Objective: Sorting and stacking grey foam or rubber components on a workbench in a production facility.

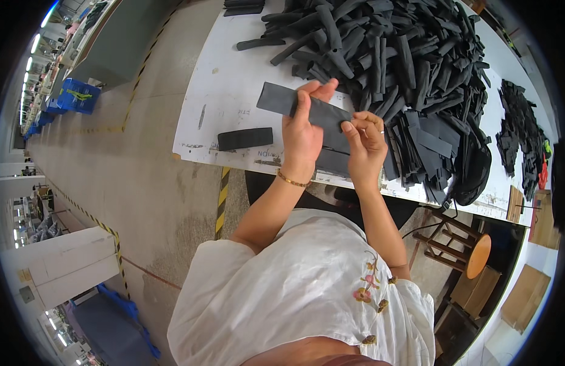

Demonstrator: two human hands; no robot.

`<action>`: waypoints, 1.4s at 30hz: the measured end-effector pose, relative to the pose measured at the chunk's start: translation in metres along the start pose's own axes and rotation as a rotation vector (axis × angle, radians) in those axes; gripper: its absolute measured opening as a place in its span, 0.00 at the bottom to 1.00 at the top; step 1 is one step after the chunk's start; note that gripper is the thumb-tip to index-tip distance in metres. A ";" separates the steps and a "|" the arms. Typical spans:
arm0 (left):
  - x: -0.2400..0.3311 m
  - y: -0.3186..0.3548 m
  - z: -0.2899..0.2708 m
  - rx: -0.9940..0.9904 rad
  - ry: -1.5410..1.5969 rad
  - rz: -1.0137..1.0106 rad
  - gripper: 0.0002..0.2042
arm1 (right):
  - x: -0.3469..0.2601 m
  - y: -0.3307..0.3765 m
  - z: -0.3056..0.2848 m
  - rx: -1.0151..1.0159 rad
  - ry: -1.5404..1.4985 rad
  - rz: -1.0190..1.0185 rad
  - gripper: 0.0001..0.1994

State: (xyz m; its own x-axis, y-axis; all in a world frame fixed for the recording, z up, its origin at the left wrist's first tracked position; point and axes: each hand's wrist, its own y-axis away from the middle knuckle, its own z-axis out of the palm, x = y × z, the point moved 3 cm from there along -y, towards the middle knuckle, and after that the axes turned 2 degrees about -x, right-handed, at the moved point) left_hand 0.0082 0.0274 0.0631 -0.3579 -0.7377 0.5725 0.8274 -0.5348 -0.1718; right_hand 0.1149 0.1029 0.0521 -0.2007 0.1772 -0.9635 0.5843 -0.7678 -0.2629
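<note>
Flat dark grey foam strip [304, 110] held up above the white table [224, 91], left hand [302, 131] closed around its middle, right hand [365, 140] pinching its right end with fingertips, strip long, thin, smooth, big pile of black foam pieces [392, 55] just behind, short black strip [245, 138] lying near the left hand

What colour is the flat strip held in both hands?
Dark grey flat foam strip, clearest in the head view.
</note>
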 end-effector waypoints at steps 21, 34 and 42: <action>0.016 0.000 -0.040 0.244 -0.101 -0.110 0.10 | -0.004 -0.031 -0.029 -0.235 -0.075 0.323 0.07; -0.030 -0.022 -0.078 0.085 -1.052 0.188 0.06 | 0.057 0.007 -0.090 -0.128 0.913 -0.015 0.09; -0.088 -0.106 -0.042 0.249 -0.902 0.050 0.16 | 0.031 -0.053 -0.208 0.036 1.123 -0.077 0.06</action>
State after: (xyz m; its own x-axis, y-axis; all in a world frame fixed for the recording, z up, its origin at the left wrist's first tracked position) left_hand -0.0660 0.1312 -0.0030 0.0653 -0.1027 0.9926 0.9388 -0.3309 -0.0960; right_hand 0.2413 0.2770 0.0254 0.5968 0.6653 -0.4485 0.5747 -0.7445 -0.3397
